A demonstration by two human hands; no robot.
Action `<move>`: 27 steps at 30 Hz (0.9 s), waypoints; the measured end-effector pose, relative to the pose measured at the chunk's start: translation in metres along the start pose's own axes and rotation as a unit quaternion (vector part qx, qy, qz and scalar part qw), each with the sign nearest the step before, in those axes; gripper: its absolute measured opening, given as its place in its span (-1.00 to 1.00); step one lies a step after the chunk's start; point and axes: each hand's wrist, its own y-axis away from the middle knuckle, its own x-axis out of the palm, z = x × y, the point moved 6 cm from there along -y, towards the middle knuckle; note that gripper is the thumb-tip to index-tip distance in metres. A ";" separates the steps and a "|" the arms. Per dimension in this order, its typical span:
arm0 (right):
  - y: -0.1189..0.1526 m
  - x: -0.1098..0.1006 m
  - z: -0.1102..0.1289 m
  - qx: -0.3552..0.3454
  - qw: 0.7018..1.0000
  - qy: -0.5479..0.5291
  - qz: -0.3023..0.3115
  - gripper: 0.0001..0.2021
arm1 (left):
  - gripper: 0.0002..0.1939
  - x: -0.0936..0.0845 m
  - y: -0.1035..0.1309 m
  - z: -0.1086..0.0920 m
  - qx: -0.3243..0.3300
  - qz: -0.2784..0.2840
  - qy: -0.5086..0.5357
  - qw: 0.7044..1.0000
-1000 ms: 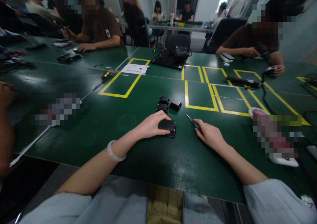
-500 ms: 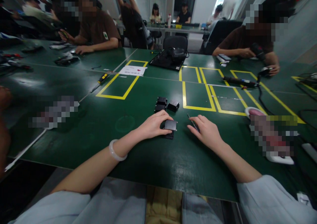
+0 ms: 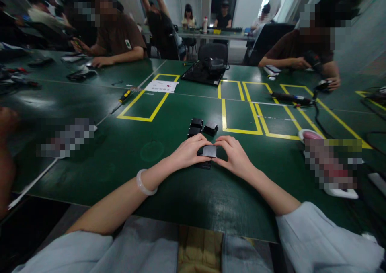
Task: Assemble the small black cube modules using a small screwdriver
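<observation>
A small dark block [image 3: 209, 151] with a grey, shiny top is pinched between the fingers of my left hand [image 3: 190, 151] at its left side and my right hand [image 3: 233, 153] at its right side. Under and just in front of it lies a flat black piece [image 3: 204, 165] on the green table. Just beyond my left hand are more small black blocks, two in a column [image 3: 196, 123] and one tilted block [image 3: 210, 128] to their right. The thin metal tool seen earlier at my right hand cannot be made out.
Yellow tape outlines [image 3: 243, 132] mark the green table [image 3: 169, 200]. A white paper [image 3: 162, 86], a yellow-black screwdriver [image 3: 124, 97] and a black panel [image 3: 200, 76] lie farther off. A black tool [image 3: 291, 99] with a cable is at the right. People sit across the table.
My right hand has moved left and now touches the block held by my left hand. The block's top has tilted a little. The thin tool no longer shows at my right fingers.
</observation>
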 end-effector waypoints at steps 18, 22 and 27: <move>0.007 0.005 -0.011 0.017 0.999 -0.023 -0.024 -0.65 | -0.41 -0.008 0.028 0.029 -0.090 0.052 0.036 0.994; 0.009 0.005 -0.012 0.018 0.999 -0.018 -0.035 -0.66 | -0.54 0.003 0.029 0.023 -0.069 0.060 0.026 0.996; 0.010 0.006 -0.012 0.011 0.999 -0.014 -0.041 -0.66 | -0.59 0.013 0.033 0.020 -0.061 0.075 -0.022 0.995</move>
